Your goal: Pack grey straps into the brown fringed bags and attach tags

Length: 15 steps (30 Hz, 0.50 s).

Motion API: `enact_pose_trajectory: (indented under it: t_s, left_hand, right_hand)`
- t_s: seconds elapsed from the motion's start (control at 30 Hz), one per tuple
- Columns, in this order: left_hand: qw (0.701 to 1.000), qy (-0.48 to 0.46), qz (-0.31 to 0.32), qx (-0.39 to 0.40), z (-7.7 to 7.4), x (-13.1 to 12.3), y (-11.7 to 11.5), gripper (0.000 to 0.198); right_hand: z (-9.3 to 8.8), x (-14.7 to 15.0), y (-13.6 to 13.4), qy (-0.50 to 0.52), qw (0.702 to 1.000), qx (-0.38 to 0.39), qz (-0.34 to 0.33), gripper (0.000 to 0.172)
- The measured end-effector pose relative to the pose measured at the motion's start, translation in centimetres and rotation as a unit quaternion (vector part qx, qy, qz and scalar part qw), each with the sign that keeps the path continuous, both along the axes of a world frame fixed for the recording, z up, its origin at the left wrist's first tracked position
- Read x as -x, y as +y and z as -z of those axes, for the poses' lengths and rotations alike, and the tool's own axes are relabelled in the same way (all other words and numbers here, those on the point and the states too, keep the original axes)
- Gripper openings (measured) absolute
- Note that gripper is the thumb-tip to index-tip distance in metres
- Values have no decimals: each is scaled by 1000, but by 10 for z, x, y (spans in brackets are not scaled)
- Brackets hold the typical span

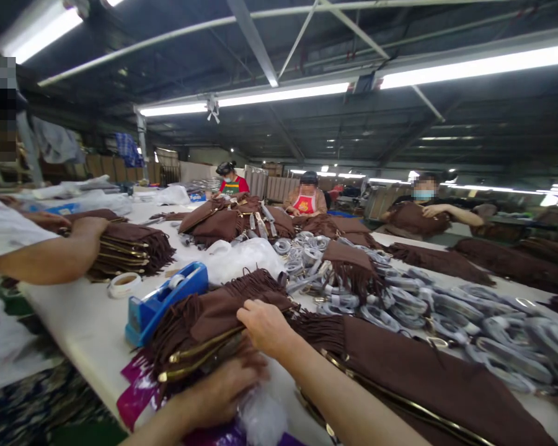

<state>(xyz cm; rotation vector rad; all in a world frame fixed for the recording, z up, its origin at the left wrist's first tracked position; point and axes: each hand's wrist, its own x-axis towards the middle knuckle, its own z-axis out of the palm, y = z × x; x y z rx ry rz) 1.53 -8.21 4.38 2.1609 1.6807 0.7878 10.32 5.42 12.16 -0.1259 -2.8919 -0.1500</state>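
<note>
A brown fringed bag (214, 313) with gold zippers lies in front of me on the table. My right hand (267, 328) pinches the upper edge of this bag near its right end. Just below, my left hand (227, 381) is beside the bag's lower side, its fingers smeared by motion. What the left fingers touch is unclear. Crumpled clear plastic (263, 412) lies right by that hand, over purple printed plastic (139, 387). To the right of my arm, more brown fringed bags (400, 362) with gold zippers lie flat.
A blue tape dispenser (167, 300) and a tape roll (124, 284) stand at the left. Wrapped grey straps (413, 303) are heaped across the middle and right. A co-worker's arm (51, 260) rests on stacked bags at the left; several people sit or stand across the table.
</note>
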Motion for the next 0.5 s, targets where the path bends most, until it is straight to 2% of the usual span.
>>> enact_pose_trajectory:
  t_s: [0.1, 0.17, 0.27, 0.37, 0.43, 0.5]
  left_hand:
    - [999, 33, -12, 40, -4, 8, -12, 87]
    - [998, 51, -6, 30, -9, 8, -21, 97]
    - [997, 76, -3, 15, -19, 0, -37, 97]
    - [998, 66, -3, 18, -29, -18, -54, 97]
    - [998, 53, -15, 18, -34, -31, -60, 92]
    - [998, 44, -44, 12, -35, -43, -58, 82]
  right_hand:
    - [-3, -30, -1, 9, 996, 87, -14, 13]
    - [-6, -57, -2, 59, 986, 155, 11, 17]
    - [-3, -104, -6, 101, 963, 241, 67, 23]
    - [15, -143, -19, 79, 930, 341, 109, 27]
    - [29, -158, -29, 69, 909, 390, 127, 25]
    - [41, -162, -38, 76, 900, 402, 151, 22]
